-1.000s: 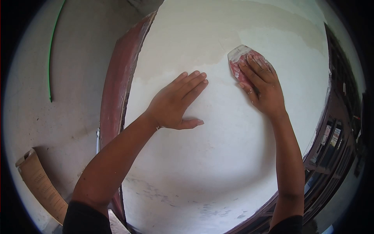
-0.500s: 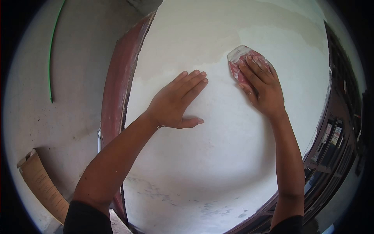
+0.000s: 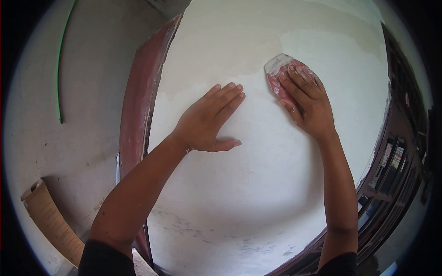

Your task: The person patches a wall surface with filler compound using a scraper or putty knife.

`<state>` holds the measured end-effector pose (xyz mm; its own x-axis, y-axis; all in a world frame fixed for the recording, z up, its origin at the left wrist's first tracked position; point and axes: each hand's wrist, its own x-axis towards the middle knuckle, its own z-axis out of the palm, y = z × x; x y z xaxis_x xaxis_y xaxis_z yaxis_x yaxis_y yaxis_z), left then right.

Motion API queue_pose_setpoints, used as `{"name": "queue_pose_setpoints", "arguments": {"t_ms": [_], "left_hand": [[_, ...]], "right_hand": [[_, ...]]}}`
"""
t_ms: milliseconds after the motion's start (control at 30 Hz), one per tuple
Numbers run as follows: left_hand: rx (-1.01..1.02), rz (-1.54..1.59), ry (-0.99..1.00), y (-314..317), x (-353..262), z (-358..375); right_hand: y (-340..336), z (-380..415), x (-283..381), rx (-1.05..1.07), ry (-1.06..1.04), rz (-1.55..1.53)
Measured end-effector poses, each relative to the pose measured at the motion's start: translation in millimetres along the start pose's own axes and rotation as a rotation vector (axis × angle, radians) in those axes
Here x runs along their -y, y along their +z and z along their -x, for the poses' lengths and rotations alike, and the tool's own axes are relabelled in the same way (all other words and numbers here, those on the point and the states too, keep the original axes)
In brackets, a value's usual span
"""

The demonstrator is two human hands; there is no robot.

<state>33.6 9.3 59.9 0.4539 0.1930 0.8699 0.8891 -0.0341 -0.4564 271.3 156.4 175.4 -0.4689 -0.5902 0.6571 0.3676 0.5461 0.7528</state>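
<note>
My left hand (image 3: 207, 117) lies flat on a white wall (image 3: 248, 184), fingers stretched out and thumb spread, holding nothing. Up and to the right, my right hand (image 3: 311, 101) presses a flat red pad (image 3: 277, 69) against the same surface. White powder or paste smears the pad, and its wide, angled end sticks out past the fingertips. My fingers cover its other end, so its full shape is hidden. A damp-looking beige band (image 3: 230, 50) crosses the wall above both hands.
A dark red wooden panel (image 3: 138, 101) borders the wall on the left. Dark framed woodwork with glass (image 3: 391, 161) runs along the right. A green strip (image 3: 59, 69) hangs at far left, above a brown cardboard piece (image 3: 53, 218). Grey scuffs (image 3: 258, 244) mark the lower wall.
My right hand and the pad have slid slightly left across the wall. My left hand has stayed in place.
</note>
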Motion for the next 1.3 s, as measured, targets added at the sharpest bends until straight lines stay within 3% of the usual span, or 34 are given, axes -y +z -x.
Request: {"name": "queue_pose_setpoints", "arguments": {"t_ms": [267, 467, 767, 967, 1167, 1300], "left_hand": [[-0.024, 0.009, 0.014, 1.4, 1.8, 0.7], [-0.026, 0.017, 0.006, 0.5, 1.1, 0.3], [-0.012, 0.009, 0.012, 1.0, 2.2, -0.1], [-0.017, 0.011, 0.008, 1.6, 2.1, 1.1], [-0.016, 0.004, 0.010, 1.0, 1.7, 1.5], [-0.014, -0.016, 0.011, 0.9, 1.5, 0.8]], "right_hand": [[16.3, -48.2, -19.0, -0.054, 0.042, -0.009], [2.1, -6.8, -17.9, -0.051, 0.024, 0.017], [9.5, -38.1, -12.5, -0.064, 0.034, 0.022], [-2.2, 3.4, -13.8, -0.052, 0.043, 0.012], [8.8, -46.0, -11.4, -0.118, 0.010, 0.020], [17.7, -46.3, -8.0, -0.044, 0.047, 0.019]]}}
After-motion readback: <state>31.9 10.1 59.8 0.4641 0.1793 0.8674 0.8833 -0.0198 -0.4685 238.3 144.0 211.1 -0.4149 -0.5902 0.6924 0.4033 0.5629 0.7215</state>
